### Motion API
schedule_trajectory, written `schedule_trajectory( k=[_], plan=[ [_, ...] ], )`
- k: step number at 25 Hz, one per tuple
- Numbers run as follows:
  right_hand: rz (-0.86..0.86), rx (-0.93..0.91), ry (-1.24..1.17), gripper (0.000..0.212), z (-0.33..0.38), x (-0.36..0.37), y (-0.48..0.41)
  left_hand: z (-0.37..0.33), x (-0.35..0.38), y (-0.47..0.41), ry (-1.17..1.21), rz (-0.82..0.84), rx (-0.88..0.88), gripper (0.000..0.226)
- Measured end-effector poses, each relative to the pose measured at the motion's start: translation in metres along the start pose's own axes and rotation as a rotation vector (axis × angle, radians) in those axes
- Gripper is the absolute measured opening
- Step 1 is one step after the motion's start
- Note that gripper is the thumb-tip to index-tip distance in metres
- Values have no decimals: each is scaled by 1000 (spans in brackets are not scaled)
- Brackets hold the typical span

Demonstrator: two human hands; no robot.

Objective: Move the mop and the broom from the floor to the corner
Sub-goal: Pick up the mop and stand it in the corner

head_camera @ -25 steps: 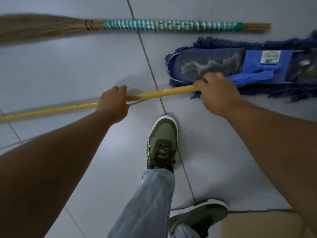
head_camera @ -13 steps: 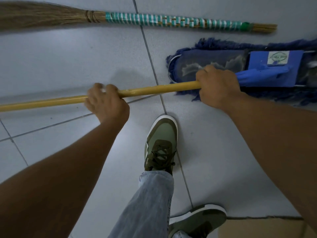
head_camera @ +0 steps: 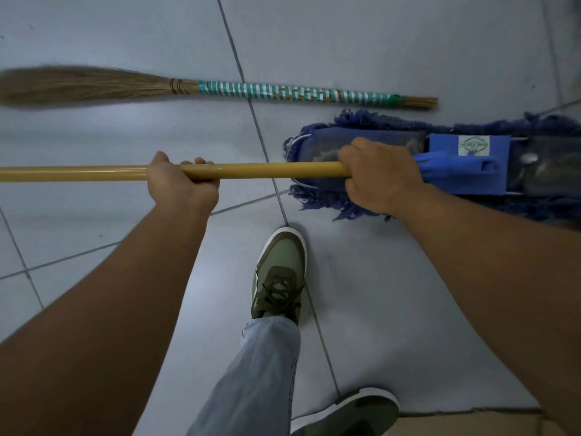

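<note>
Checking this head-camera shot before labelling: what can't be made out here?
- Yellow wooden mop handle: far end cut off by the left edge.
- Blue fringed mop head: right end cut off by the right edge, middle hidden by the right hand.
- Small white label: print too small.

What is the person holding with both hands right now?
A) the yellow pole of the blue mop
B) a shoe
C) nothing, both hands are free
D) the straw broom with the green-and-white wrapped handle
A. The left hand and the right hand are both closed around the yellow pole of the mop, while the broom lies untouched on the floor beyond it.
</note>
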State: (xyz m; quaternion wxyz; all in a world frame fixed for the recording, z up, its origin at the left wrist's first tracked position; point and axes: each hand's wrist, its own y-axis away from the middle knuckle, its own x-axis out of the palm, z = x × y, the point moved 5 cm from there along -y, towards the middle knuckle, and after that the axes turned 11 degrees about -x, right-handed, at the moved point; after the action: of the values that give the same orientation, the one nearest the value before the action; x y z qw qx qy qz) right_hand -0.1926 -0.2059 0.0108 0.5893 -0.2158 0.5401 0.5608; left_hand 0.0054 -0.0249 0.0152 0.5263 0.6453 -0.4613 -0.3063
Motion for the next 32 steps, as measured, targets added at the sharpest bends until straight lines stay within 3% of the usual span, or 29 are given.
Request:
schedule_trajectory(
  k=[6, 15, 22, 25, 32],
  plan=[
    [-47, -4, -38, 9, 15, -66, 25, -19, 29, 81, 33, 126, 105, 21],
    [-157, -34, 85, 10, 53, -272, 66, -69, 105, 246, 90, 130, 121, 29],
    [-242, 5, 133, 13, 84, -444, 176, -74, 148, 432, 46, 106, 103, 29],
    [-265, 86, 141, 12, 98, -502, 234, -67, 155, 512, -162, 313, 180, 32],
    [-387, 322, 140, 17, 132, -568, 383, -21, 141, 675, -184, 305, 100, 20]
  ],
)
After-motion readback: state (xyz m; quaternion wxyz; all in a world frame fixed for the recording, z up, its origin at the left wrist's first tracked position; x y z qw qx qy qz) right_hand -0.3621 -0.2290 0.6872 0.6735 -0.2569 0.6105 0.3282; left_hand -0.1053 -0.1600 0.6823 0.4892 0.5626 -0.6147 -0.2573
